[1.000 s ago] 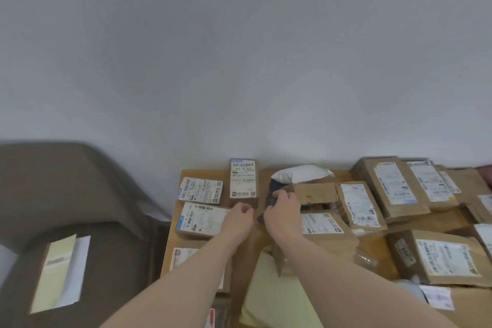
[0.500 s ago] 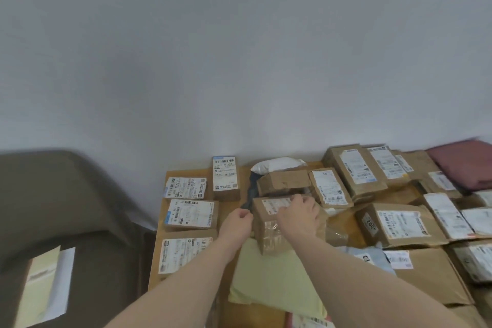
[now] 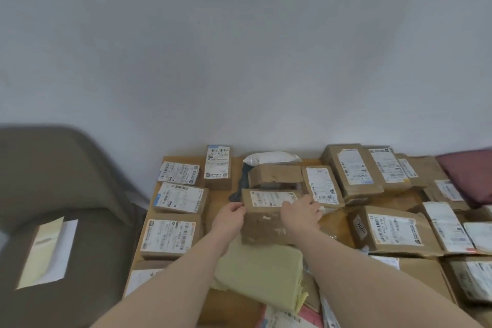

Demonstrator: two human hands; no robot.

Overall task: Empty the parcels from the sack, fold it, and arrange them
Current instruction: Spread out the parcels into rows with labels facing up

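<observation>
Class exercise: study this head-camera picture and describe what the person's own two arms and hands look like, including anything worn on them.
Both forearms are bare up to the picture's lower edge; no sleeve shows. The left hand and the right hand wear no gloves. No watch, bracelet or ring can be made out, though the picture is too soft to rule out small jewellery.

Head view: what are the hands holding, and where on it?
Both hold one brown parcel: left hand at its left end, right hand over its top right.

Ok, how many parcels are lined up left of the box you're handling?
5: a flat parcel and a taller parcel by the wall, a third nearer, a fourth nearer still, a fifth partly hidden behind the left arm.
</observation>
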